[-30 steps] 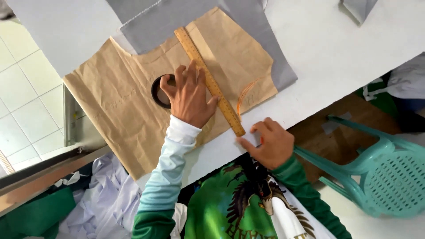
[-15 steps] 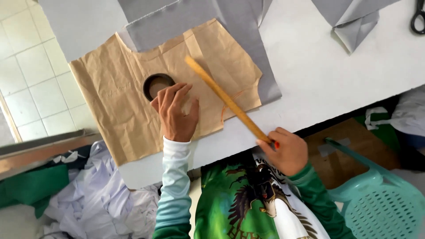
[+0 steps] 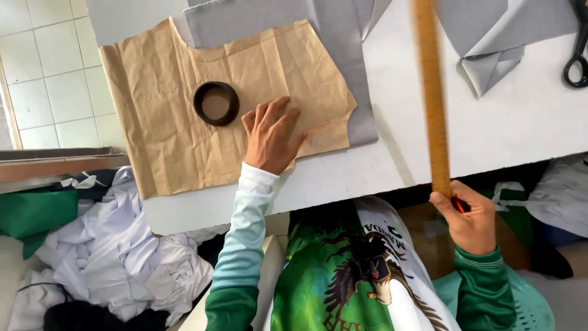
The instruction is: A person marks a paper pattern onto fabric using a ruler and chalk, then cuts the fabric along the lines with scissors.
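Paper pattern (image 3: 184,116), brown and creased, lies flat on the white counter (image 3: 520,122), its far edge overlapping a sheet of grey fabric (image 3: 331,37). Your left hand (image 3: 271,136) rests open on the pattern's near right part, fingers spread and palm down. A dark ring-shaped weight (image 3: 216,103) sits on the pattern just left of that hand, apart from the fingers. Your right hand (image 3: 468,214) is closed around the near end of a long wooden ruler (image 3: 432,98), down at the counter's near edge; the ruler runs away from you over the bare counter, well clear of the pattern. A second folded grey piece (image 3: 490,43) lies beyond it, and black scissors (image 3: 577,55) show at the far right edge. White and green cloth (image 3: 110,245) is piled below the counter on your left.
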